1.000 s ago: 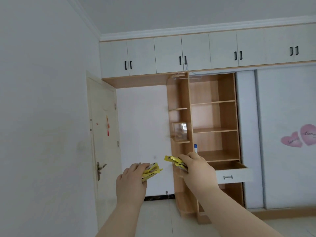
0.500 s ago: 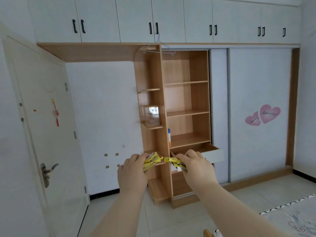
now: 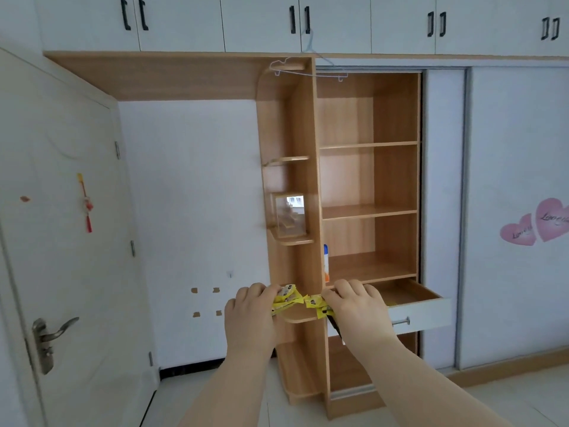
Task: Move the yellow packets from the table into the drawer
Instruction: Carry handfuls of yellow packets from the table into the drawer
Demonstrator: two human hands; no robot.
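Left hand (image 3: 250, 315) grips a bunch of yellow packets (image 3: 284, 300); right hand (image 3: 358, 309) grips a second bunch (image 3: 317, 303). Both bunches are held in mid-air, just left of the open drawer (image 3: 421, 309), whose front edge projects from the wooden wardrobe (image 3: 397, 180).

Wooden shelf (image 3: 366, 268) carries 1 bottle (image 3: 326, 262).

White door (image 3: 70, 241), wire hanger (image 3: 309, 67), clear box (image 3: 289, 218), pink heart stickers (image 3: 537, 224)
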